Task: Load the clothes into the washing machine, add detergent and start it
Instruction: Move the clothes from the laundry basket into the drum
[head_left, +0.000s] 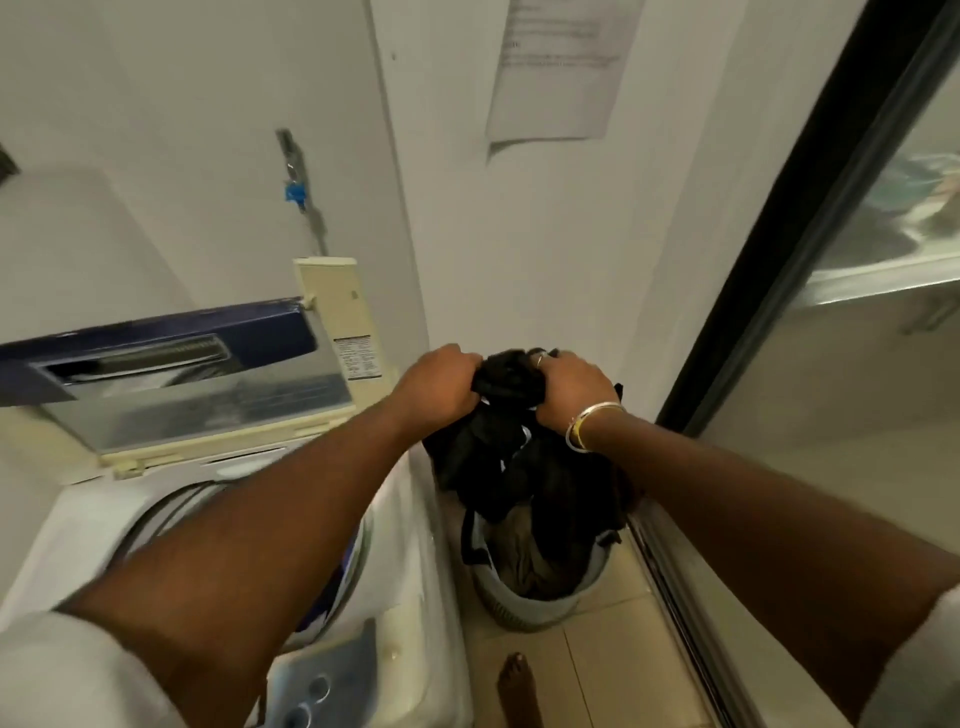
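Observation:
A black garment hangs bunched between my two hands, its lower part trailing down into a grey laundry basket on the floor. My left hand grips its left end and my right hand, with a bangle on the wrist, grips its right end. The white top-loading washing machine stands at the left with its lid raised. My left forearm crosses over the drum opening, where some blue cloth shows. The machine's control panel lies at the near edge.
More dark and brown clothes fill the basket. A black-framed glass sliding door runs along the right. A tap with a blue handle and a paper notice hang on the white wall. A bare foot stands on the tiled floor.

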